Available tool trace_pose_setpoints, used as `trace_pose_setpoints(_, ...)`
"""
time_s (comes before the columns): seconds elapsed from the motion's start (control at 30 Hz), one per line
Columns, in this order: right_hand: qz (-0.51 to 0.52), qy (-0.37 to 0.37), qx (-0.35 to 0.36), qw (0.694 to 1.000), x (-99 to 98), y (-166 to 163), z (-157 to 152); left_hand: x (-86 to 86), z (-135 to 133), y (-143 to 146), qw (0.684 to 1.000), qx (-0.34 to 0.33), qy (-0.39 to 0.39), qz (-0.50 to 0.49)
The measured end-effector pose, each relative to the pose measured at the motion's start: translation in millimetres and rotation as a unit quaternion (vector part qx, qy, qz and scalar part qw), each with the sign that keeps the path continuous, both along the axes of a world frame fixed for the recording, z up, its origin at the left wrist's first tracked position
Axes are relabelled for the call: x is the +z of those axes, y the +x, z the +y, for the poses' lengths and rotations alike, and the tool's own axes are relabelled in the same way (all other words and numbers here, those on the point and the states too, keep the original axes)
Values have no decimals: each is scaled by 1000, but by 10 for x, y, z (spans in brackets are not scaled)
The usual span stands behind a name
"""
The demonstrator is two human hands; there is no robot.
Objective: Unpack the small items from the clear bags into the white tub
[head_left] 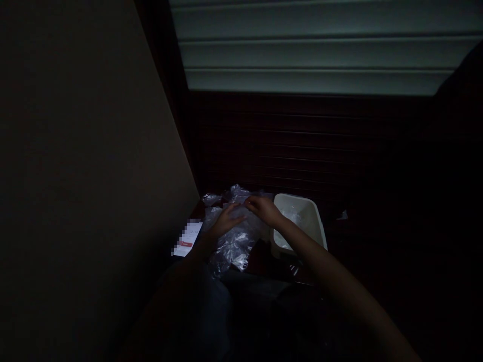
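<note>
A heap of crumpled clear plastic bags lies on a dark surface in a dim corner. My left hand rests on the plastic with its fingers stretched forward. My right hand is curled over the top of the heap, fingertips pinched on a piece of the plastic. The two hands nearly meet above the bags.
A white plastic basin with something clear inside stands right of the bags. A lit phone screen lies at the left, by a plain wall. Dark slatted panelling and a pale shutter rise behind. The right side is too dark to read.
</note>
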State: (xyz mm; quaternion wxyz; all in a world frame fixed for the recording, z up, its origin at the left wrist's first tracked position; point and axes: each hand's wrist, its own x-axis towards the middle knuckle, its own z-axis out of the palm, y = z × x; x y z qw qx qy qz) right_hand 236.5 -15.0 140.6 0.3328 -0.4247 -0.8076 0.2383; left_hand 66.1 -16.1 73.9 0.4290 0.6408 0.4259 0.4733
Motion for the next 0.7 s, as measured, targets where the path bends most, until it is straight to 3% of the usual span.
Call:
trace_pose_setpoints(0.23,-59,31,-35,997,-2,131,5,-13,13,5,990,-50,-114,-72)
trace_pose_setpoints(0.43,65,59,-109,990,-212,344,199,56,26,-66,957,-35,-232,-168)
trace_pose_setpoints(0.5,125,23,-147,981,-296,349,247,111,29,-77,944,-45,-253,-208)
trace_pose_setpoints(0.57,185,-61,-154,969,-355,320,254,158,29,-83,933,-53,-264,-238)
trace_pose_setpoints(0.7,236,-214,-81,945,-371,228,144,191,26,-76,925,-44,-290,-242)
